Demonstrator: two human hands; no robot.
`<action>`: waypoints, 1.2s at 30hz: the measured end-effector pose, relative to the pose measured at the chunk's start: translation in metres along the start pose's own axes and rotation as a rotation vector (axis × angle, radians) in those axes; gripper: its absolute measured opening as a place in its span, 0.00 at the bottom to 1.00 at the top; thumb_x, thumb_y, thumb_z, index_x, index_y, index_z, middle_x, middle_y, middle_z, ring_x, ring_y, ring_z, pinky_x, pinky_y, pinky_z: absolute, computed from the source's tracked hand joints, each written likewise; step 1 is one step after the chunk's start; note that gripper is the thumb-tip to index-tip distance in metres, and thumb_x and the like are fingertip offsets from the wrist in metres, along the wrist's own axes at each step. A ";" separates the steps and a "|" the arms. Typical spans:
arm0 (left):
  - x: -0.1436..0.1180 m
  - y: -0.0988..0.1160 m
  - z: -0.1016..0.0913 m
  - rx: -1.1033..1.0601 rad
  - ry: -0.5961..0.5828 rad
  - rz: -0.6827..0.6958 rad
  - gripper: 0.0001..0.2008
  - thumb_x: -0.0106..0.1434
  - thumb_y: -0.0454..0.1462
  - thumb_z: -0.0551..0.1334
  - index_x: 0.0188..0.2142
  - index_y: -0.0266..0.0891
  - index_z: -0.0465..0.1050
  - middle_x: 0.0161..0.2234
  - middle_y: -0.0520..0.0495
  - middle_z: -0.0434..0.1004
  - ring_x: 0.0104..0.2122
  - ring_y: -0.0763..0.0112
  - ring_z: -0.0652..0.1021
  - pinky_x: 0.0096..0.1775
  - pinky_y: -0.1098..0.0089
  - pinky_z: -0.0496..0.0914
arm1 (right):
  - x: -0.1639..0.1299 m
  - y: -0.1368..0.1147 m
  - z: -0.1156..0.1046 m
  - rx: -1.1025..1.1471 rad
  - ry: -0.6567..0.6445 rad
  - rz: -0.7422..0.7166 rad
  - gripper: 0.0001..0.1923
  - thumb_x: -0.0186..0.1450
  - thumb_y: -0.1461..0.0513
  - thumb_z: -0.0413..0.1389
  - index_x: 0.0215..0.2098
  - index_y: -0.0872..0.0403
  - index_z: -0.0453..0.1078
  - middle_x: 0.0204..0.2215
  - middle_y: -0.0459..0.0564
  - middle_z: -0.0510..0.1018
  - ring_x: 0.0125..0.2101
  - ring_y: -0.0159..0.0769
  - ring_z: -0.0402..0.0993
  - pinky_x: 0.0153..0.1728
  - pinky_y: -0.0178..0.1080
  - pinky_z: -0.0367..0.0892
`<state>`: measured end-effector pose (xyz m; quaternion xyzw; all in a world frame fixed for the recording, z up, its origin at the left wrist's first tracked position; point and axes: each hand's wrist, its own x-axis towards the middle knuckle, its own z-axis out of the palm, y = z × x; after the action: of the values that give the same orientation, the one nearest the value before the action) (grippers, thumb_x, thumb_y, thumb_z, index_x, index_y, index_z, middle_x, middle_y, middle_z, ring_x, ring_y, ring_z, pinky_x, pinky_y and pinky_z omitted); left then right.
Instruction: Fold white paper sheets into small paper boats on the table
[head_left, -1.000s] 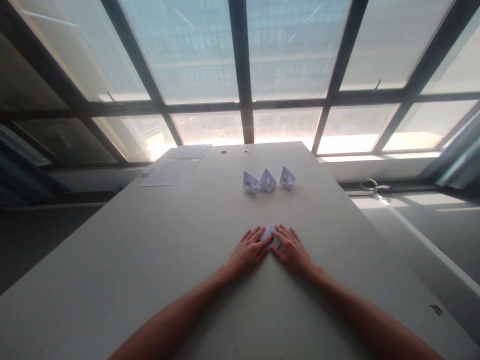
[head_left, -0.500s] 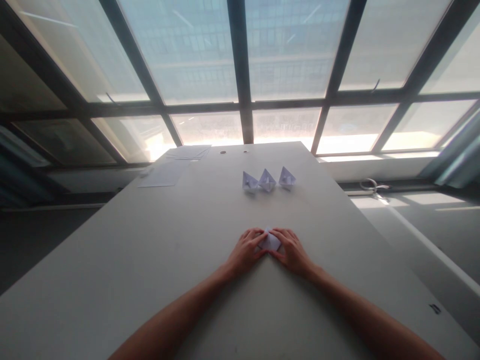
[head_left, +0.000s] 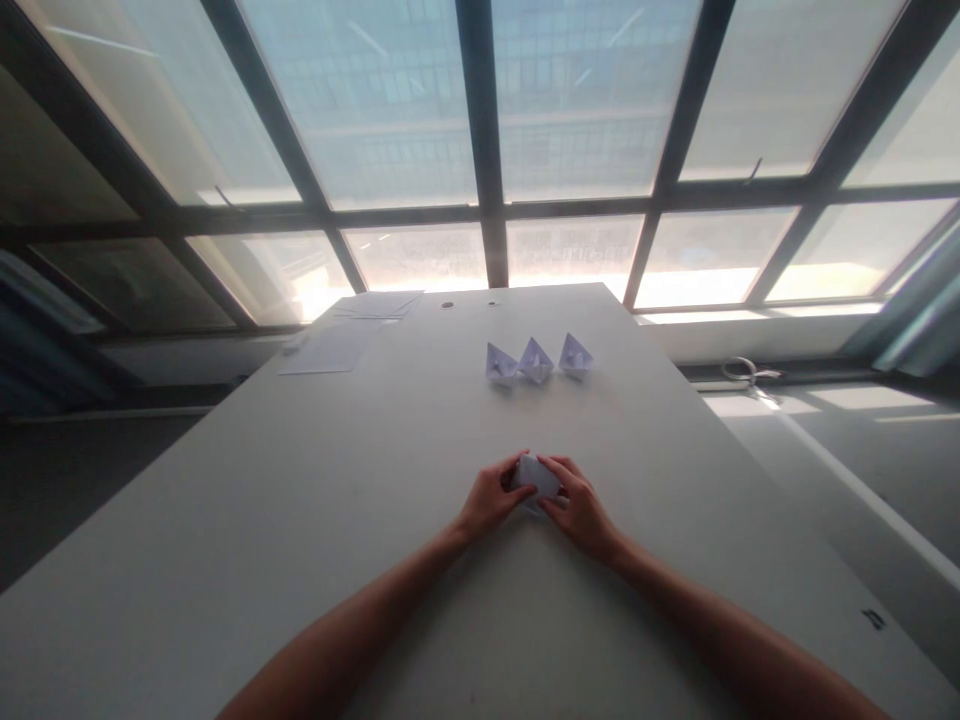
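Observation:
Between my two hands is a small folded piece of white paper [head_left: 540,478], raised a little off the table and tilted. My left hand [head_left: 492,497] pinches its left side, thumb on the near face and fingers behind. On the right side, my right hand [head_left: 579,505] grips it with thumb below and fingers along the upper edge. Parts of the paper are covered by my fingers. Farther off stand three folded paper boats, the left one [head_left: 501,366] and the middle one [head_left: 536,362] close together, the right one [head_left: 575,357] slightly apart.
The long white table [head_left: 375,450] runs toward a wall of windows. Flat paper sheets [head_left: 330,347] lie at its far left. A small dark item [head_left: 874,619] is near the right edge. A coiled white cable [head_left: 741,370] hangs beyond that edge.
The folded paper has been lifted and tilted, now showing a different, flatter face. My left thumb has moved onto its front. The boats have not moved.

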<state>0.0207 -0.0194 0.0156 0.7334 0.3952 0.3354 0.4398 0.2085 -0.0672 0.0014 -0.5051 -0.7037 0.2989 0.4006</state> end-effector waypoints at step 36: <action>0.000 -0.001 0.000 0.054 -0.164 -0.080 0.26 0.64 0.53 0.56 0.21 0.34 0.67 0.19 0.55 0.53 0.22 0.77 0.57 0.23 0.75 0.50 | 0.008 0.011 -0.007 0.244 -0.216 0.103 0.24 0.65 0.48 0.53 0.19 0.54 0.57 0.18 0.40 0.54 0.22 0.28 0.50 0.22 0.33 0.46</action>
<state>0.0208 -0.0190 0.0145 0.7535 0.3957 0.2459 0.4638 0.2180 -0.0560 -0.0017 -0.4529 -0.6743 0.4548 0.3653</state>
